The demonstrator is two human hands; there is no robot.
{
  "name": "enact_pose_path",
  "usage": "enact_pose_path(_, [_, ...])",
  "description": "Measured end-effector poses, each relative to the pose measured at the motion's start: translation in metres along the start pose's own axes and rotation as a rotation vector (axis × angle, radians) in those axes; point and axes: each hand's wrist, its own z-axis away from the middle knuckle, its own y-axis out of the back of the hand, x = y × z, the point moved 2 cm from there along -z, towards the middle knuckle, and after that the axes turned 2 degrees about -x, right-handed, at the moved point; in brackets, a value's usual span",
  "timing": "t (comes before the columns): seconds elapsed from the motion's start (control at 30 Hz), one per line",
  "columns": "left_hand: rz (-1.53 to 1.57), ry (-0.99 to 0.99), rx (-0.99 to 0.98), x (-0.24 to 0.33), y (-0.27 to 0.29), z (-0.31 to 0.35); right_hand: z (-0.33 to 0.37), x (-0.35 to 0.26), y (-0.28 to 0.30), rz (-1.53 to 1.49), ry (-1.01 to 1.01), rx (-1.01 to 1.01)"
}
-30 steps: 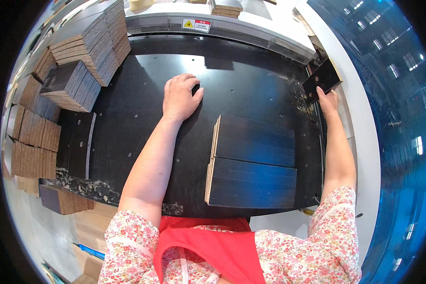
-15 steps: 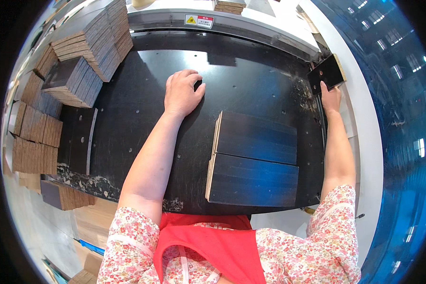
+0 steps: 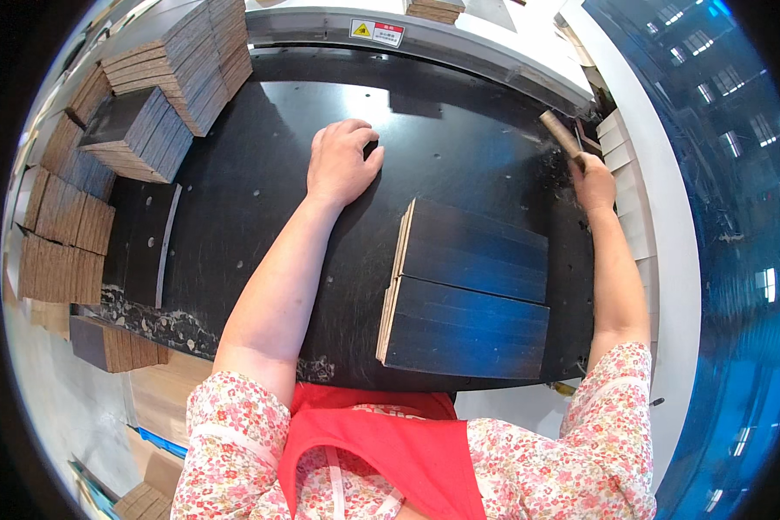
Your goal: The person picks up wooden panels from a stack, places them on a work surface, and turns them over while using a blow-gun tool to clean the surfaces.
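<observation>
My right hand point(image 3: 594, 184) is closed around the near end of a small dark-faced board point(image 3: 561, 134), at the right edge of the black worktable point(image 3: 260, 208). The board is turned so that mostly its light brown edge shows. Over the middle of the table is my left hand point(image 3: 342, 163), fingers loosely curved, thumb apart, nothing in it. Between my forearms lie two low stacks of dark boards, a far stack point(image 3: 477, 247) and a near stack point(image 3: 466, 328), side by side with their pale layered edges to the left.
Tall stacks of cut boards point(image 3: 178, 65) line the left side, with several smaller stacks point(image 3: 61, 269) beside them. A dark strip point(image 3: 143, 243) lies at the table's left. A metal rail point(image 3: 468, 48) with a warning label borders the far edge. White slats point(image 3: 620, 165) run along the right.
My right hand has turned the board from showing its dark drilled face to nearly edge-on, and brought it left over the table. My left hand is almost still.
</observation>
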Motion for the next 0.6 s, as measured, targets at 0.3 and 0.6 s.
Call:
enact_pose_path(0.3, [0.015,0.000,-0.001,-0.001,-0.001,0.000,-0.007,-0.017,0.025,0.352,0.326,-0.070])
enact_pose_path(0.6, [-0.017,-0.003,0.019,-0.001,-0.002,0.000,-0.004,-0.069,0.034,0.507,0.515,-0.109])
